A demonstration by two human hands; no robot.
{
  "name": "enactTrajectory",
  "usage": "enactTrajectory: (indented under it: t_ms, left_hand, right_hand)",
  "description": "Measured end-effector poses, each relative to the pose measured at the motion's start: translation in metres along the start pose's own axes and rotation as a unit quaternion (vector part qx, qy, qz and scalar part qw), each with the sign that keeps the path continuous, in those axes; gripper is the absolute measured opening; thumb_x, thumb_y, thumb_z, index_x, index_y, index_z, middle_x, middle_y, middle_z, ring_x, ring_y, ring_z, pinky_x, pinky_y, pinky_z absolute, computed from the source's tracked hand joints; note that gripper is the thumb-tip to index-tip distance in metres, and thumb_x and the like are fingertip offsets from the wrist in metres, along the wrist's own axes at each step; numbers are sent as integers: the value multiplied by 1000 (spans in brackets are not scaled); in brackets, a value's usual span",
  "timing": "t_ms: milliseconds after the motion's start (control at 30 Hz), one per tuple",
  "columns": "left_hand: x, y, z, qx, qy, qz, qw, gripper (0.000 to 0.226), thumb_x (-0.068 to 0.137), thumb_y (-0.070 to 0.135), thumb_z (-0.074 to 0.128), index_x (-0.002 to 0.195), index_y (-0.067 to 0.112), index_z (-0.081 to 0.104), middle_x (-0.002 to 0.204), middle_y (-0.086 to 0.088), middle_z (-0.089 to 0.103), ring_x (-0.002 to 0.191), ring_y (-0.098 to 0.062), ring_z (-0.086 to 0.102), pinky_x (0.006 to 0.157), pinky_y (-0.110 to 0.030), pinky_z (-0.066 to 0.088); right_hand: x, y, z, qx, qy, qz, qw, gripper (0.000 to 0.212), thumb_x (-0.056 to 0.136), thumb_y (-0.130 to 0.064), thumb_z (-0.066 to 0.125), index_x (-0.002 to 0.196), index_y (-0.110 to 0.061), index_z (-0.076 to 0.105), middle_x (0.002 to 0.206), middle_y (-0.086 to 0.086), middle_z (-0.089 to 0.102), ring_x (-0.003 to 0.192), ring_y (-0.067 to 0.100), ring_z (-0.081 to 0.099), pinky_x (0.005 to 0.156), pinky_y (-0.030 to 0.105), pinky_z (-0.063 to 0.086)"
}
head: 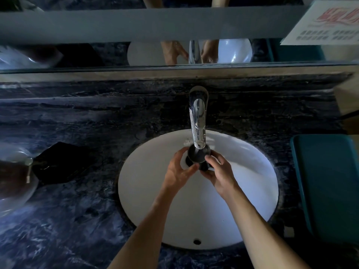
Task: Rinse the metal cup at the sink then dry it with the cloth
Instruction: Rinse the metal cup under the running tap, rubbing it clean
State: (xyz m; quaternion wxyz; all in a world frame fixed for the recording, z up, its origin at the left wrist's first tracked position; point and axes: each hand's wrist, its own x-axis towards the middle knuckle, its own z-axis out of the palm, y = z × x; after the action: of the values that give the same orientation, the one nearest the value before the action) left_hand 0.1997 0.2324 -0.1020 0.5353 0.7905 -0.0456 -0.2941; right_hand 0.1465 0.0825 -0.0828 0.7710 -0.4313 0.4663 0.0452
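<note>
Both hands' grip (196,167) around cup (198,152) under tap (198,121)

tap (198,121): polished chrome metal, mirror-bright; you can see streaked reflections along its spout
metal cup (198,153): looks dark and smooth with a dull sheen in this dim light; your fingers cover part of it
sink (252,171): glossy white ceramic, smooth, with soft highlights on the right wall
counter (77,220): dark veined stone, polished, faintly shiny near you on the left
dark cloth (58,164): matt black fabric on the left, you see no shine
tray (328,181): teal plastic at the right, smooth, low satin sheen
mirror (97,53): glass at the far side, fully reflective
notice (326,24): white printed paper, far right, matt
</note>
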Motion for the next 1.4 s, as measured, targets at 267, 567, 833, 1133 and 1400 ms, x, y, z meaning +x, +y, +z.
enactTrajectory:
  t_ms: [267, 567, 833, 1133, 1400]
  left_hand:
    - [9, 1, 8, -23, -35, 3, 999, 96, 65, 49, 84, 148, 22, 45, 133, 0, 67, 122, -10, 66, 103, -30, 56]
    - [6, 2, 16, -167, 6, -41, 985, 78, 65, 12, 88, 134, 25, 56, 119, 2, 74, 112, -9, 71, 100, -35, 59]
    - [7, 1, 9, -404, -44, -126, 905, 62, 74, -6, 70, 132, 8, 52, 125, -17, 67, 112, -29, 71, 105, -49, 55]
    - [20, 18, 18, -406, 10, -205, 890, 76, 88, 54, 63, 145, 5, 52, 144, -30, 61, 135, -46, 58, 112, -64, 48]
    - [23, 23, 18, -367, 30, -194, 909, 48, 106, 39, 47, 121, -3, 67, 112, -28, 73, 99, -35, 70, 70, -40, 62]
  right_hand:
    - [2, -1, -5, -63, -42, -25, 997, 32, 93, -7, 70, 124, -15, 68, 109, 12, 76, 102, 25, 71, 94, 39, 57]
    - [4, 3, -8, 16, -2, 7, 1000, 39, 106, -37, 51, 137, -15, 58, 125, 11, 68, 105, 25, 68, 102, 46, 50]
    - [0, -7, 3, -50, -28, -22, 998, 29, 104, -21, 52, 127, -31, 67, 113, 3, 75, 100, 27, 70, 85, 40, 52]
    - [-5, -13, 10, -164, -53, -111, 979, 37, 103, -40, 56, 141, -37, 53, 135, 4, 60, 118, 16, 64, 76, 26, 54]
    - [-4, -13, 13, -234, -61, -130, 962, 31, 98, -31, 66, 123, -39, 50, 118, 0, 63, 93, 16, 68, 67, 27, 57]
